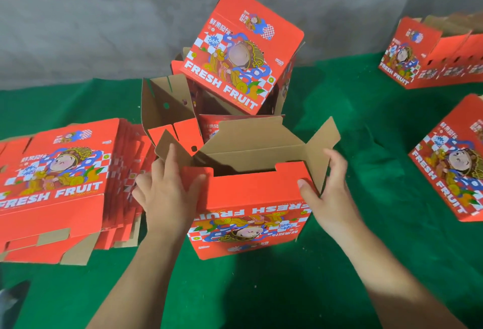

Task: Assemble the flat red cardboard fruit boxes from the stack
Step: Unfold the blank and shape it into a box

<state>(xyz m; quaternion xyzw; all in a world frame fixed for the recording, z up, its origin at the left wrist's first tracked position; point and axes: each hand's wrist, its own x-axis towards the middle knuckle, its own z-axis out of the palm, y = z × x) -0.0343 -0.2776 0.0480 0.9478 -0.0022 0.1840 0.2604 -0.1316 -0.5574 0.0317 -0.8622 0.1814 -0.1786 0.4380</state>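
— Where's the box being worked on?
— Near centre on the green cloth [261, 289]: a half-built box [251, 206], flaps up, its inside in shadow. The left hand [167, 192] and right hand [329, 187] pinch its two near corners, thumbs on the red front.
— The stack?
— The flat stack [60, 185] lies left; open assembled boxes [235, 67] stand behind.

Both bare forearms reach forward, converging slightly. The left hand [167, 192] has its thumb hooked forward and fingers extended upward. The right hand [329, 187] mirrors it, thumb pinching inward, fingers curled.
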